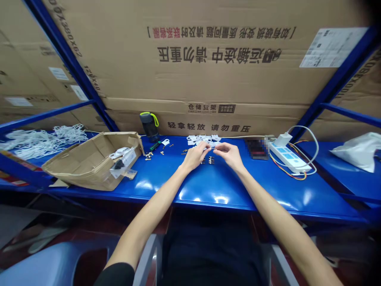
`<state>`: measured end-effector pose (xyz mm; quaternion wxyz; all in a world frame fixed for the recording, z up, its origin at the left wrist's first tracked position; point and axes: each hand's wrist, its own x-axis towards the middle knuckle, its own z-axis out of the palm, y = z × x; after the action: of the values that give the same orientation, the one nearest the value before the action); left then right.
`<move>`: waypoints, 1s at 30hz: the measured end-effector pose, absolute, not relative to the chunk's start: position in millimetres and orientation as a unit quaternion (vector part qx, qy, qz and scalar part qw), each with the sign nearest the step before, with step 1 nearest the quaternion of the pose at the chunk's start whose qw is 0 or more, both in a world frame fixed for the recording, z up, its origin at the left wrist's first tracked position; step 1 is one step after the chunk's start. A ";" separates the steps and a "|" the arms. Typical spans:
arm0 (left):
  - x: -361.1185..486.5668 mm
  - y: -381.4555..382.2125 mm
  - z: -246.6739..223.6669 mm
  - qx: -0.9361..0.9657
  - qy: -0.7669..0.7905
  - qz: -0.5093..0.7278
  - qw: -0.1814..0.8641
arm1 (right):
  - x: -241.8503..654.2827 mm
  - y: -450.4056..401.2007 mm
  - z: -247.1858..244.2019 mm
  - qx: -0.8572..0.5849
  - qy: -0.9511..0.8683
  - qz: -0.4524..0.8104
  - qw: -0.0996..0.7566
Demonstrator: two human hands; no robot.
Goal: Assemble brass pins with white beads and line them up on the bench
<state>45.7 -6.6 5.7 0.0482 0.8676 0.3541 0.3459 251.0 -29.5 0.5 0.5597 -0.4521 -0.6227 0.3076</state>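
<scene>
My left hand [195, 156] and my right hand [229, 155] meet above the blue metal workbench [220, 186], with their fingertips pinching a small white part [212, 145] between them. It is too small to make out in detail. Just behind my fingers lies a heap of white plastic pieces [202, 139]. A short row of small brass-and-black connectors [208, 160] sits just below my hands, and further brass pieces [148, 155] are scattered to the left.
An open cardboard box [92, 161] holds white items at left, beside a bundle of white cords [44, 139]. A dark bottle [149, 127], a green-handled tool [155, 145], a blurred dark object [256, 148], a white power strip [288, 157] with cables and a white bag [357, 151] also stand nearby. Large cartons fill the blue shelving behind.
</scene>
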 end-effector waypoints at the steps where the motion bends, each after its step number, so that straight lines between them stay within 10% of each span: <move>1: 45.8 -6.7 5.8 0.866 0.355 0.349 0.051 | 250.9 -29.8 1.0 -0.453 -0.625 0.301 0.560; 30: 44.1 -2.5 2.0 0.887 0.342 0.310 0.017 | 251.5 -28.1 -5.3 -0.446 -0.710 0.167 0.519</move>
<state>44.1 -2.5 2.0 0.0166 0.8867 0.3424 0.3103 251.5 -28.1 -5.3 0.5192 -0.4458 -0.7098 0.1670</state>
